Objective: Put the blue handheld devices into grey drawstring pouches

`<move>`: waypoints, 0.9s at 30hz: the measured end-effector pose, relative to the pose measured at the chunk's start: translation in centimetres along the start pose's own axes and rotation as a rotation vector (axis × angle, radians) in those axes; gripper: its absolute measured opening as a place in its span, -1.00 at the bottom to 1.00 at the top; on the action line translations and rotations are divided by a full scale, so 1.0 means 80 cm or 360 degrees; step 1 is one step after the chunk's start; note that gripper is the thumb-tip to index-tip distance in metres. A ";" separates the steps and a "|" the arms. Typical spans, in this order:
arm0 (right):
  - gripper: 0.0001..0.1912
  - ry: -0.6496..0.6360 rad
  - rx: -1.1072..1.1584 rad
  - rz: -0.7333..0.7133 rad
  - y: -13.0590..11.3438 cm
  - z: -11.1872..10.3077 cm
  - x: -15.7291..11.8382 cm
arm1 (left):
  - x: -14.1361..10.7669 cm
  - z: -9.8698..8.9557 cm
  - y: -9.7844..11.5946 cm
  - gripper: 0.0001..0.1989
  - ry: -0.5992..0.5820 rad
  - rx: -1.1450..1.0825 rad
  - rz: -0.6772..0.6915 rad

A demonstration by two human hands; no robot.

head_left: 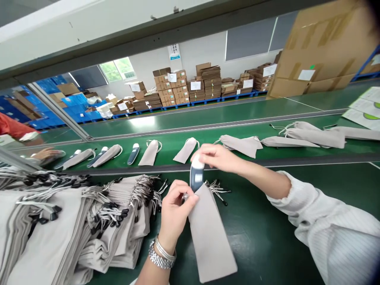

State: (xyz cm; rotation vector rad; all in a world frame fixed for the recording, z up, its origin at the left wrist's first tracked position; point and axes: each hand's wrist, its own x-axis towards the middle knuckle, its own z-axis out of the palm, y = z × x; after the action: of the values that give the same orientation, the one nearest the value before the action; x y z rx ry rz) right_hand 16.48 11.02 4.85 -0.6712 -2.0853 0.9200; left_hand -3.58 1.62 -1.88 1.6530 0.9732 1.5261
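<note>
Hands both closed on items: left hand (175,209) pinches the mouth of a beige drawstring pouch (210,237); right hand (215,157) grips a white-and-navy handheld device (196,174), its lower end at the pouch opening. Stacked pouches (118,221) lie beside the left hand on the green surface (261,237).

We see a greige pouch (210,237) lying against the dark green bench (267,241), and a device (196,174) that is white at the top and slate blue below. The near-right sleeve (332,229) is white with fine pale stripes. The stacked pouches (44,237) at near left carry black cord tips (56,208). Far off, brown cartons (175,89) sit on blue pallets (204,102), beyond a green belt (192,120).
</note>
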 end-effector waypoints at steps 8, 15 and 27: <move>-0.60 -0.0722 0.0354 0.0341 -0.038 0.009 -0.026 | 0.008 -0.022 0.008 -0.78 0.0498 -0.0307 -0.0139; -0.78 0.0148 0.1068 0.0180 -0.075 -0.034 -0.037 | 0.007 -0.025 0.019 -0.77 0.0540 -0.0681 -0.0179; -0.48 0.0867 -0.0304 -0.0280 -0.009 -0.061 -0.012 | -0.008 -0.003 -0.020 -0.81 -0.0044 0.0973 0.0149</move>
State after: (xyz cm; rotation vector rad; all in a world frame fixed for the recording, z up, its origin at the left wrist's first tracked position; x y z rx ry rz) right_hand 20.82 11.87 7.26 -0.7267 -1.7134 0.3825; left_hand -3.97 1.85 -3.57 2.1506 1.4649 1.3305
